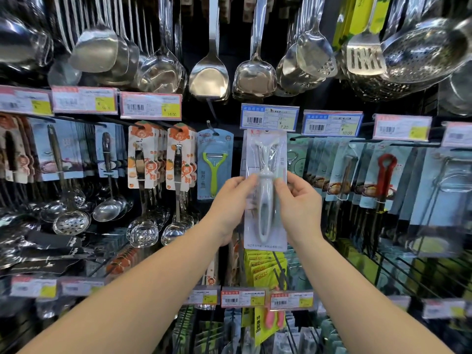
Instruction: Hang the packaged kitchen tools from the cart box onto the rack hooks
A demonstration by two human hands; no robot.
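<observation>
A packaged white peeler (265, 205) in a clear blister pack is held upright in front of the rack. Its top edge sits just below a blue price tag (269, 117), where the hook is hidden. My left hand (231, 203) pinches the pack's left edge at mid height. My right hand (297, 203) pinches the right edge at the same height. A packaged green peeler (214, 164) hangs on the hook just left of it. The cart box is out of view.
Steel ladles and spatulas (209, 72) hang in the row above. Packaged tools fill hooks on both sides: orange-carded ones (141, 159) at left, a red opener pack (385, 175) at right. Yellow packs (265, 267) and more price tags (242, 298) sit below.
</observation>
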